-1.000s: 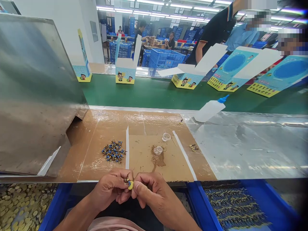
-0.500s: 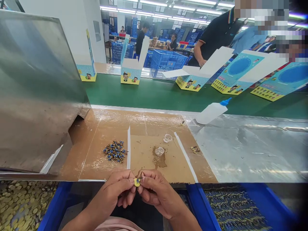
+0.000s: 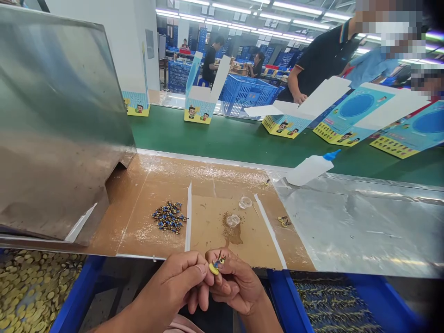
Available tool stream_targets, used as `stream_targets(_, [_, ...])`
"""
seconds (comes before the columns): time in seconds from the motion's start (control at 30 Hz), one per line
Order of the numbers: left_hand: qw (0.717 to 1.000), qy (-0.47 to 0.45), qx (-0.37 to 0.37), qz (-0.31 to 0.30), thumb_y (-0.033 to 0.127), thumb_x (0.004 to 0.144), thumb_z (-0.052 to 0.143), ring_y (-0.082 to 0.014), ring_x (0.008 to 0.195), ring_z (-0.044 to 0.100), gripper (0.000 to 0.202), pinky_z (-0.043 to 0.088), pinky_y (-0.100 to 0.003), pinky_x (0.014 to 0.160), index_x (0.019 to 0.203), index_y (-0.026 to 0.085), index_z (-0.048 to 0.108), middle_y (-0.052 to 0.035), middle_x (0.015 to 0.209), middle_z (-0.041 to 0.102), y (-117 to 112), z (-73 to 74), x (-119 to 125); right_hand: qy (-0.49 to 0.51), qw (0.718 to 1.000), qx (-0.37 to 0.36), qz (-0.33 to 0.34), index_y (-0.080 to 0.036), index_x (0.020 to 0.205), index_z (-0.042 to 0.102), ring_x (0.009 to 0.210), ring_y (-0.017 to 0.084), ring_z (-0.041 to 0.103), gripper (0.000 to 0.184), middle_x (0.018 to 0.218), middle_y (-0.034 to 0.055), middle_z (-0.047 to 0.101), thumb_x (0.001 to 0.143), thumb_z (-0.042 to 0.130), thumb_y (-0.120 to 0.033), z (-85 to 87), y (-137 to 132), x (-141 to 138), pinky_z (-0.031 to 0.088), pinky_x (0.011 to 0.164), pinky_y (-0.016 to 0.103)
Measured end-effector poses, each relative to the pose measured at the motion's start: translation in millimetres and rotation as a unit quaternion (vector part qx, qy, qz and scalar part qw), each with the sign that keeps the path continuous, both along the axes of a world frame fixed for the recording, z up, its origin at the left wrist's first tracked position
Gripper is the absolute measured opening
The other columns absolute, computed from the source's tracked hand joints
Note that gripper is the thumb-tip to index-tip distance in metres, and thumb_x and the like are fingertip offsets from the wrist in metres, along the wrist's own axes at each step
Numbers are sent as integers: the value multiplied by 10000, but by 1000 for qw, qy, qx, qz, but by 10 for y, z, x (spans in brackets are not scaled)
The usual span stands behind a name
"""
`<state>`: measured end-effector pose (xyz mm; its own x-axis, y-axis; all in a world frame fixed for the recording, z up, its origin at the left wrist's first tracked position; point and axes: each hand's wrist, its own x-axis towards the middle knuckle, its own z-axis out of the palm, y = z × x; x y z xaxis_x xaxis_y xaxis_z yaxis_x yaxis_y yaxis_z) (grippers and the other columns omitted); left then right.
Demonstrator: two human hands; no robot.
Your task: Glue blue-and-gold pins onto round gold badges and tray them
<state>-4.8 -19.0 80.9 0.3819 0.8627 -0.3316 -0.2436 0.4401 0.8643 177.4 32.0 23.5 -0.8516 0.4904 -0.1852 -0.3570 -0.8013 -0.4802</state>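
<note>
My left hand point(image 3: 182, 282) and my right hand point(image 3: 237, 280) meet at the near edge of the bench, fingers pinched together. Between the fingertips sits a small yellow disc with a tiny blue and gold figure point(image 3: 215, 266) on it. Both hands grip this piece. A heap of similar small blue and gold figures point(image 3: 169, 216) lies on the cardboard mat point(image 3: 145, 194) just beyond the left hand. Two small clear cups point(image 3: 233, 220) stand by a glue stain ahead of the right hand. Two finished pieces point(image 3: 283, 221) lie at the mat's right edge.
A white glue bottle with a blue cap point(image 3: 310, 167) lies on the steel bench point(image 3: 364, 222). A steel chute point(image 3: 55, 125) rises at left. Bins hold yellow discs point(image 3: 27, 291) and blue parts point(image 3: 333, 305). Open printed boxes point(image 3: 203, 99) ride a green belt, with people beyond.
The view shifted so my hands sit lower and further right in frame. The yellow piece has been turned between my fingertips and now rests nearer the right hand.
</note>
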Motion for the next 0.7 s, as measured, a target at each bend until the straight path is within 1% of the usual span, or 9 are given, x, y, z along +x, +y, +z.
stream_targets(0.1, [1000, 12, 7, 3, 487, 880, 566, -77, 469, 436, 346, 265, -219, 468, 813, 151, 615, -13, 603, 621, -14, -30, 8, 6, 1000, -3, -2, -103, 778, 685, 335, -27, 200, 203, 552, -27, 603, 824, 809, -258, -35, -2, 12, 184, 313, 73])
stream_targets(0.23, [1000, 18, 7, -4, 479, 877, 555, -77, 476, 437, 334, 270, -223, 476, 817, 154, 603, -15, 612, 625, -7, -33, 30, 8, 1000, -7, -11, -103, 799, 689, 353, -19, 262, 192, 622, 1, 651, 821, 812, -247, -78, -10, 26, 189, 312, 70])
stream_targets(0.3, [1000, 22, 4, -6, 485, 859, 559, -78, 478, 429, 335, 272, -225, 479, 810, 155, 594, -15, 611, 619, 9, -11, 42, 11, 1000, -9, -10, -100, 795, 691, 359, -17, 276, 189, 620, -2, 638, 816, 813, -244, -93, -10, 29, 195, 315, 68])
stream_targets(0.43, [1000, 26, 5, -10, 490, 846, 556, -80, 481, 420, 336, 277, -229, 481, 805, 158, 584, -11, 609, 607, 26, 24, 59, 22, 1000, -4, -4, -87, 779, 700, 343, -21, 252, 178, 563, -16, 601, 827, 795, -229, -111, 4, 32, 196, 317, 68])
stream_targets(0.57, [999, 31, 9, -12, 505, 856, 553, -83, 483, 423, 355, 280, -231, 485, 816, 154, 588, -15, 616, 614, 22, 22, 80, 35, 999, 4, -1, -83, 752, 697, 333, -21, 230, 205, 543, -13, 603, 835, 795, -243, -128, 9, 36, 184, 306, 72])
stream_targets(0.7, [999, 35, 9, -14, 529, 870, 559, -87, 483, 418, 376, 286, -236, 495, 822, 158, 591, -18, 616, 621, 14, 12, 101, 43, 999, 8, -6, -84, 751, 698, 331, -19, 235, 223, 537, -12, 600, 812, 813, -265, -164, -3, 37, 186, 306, 77])
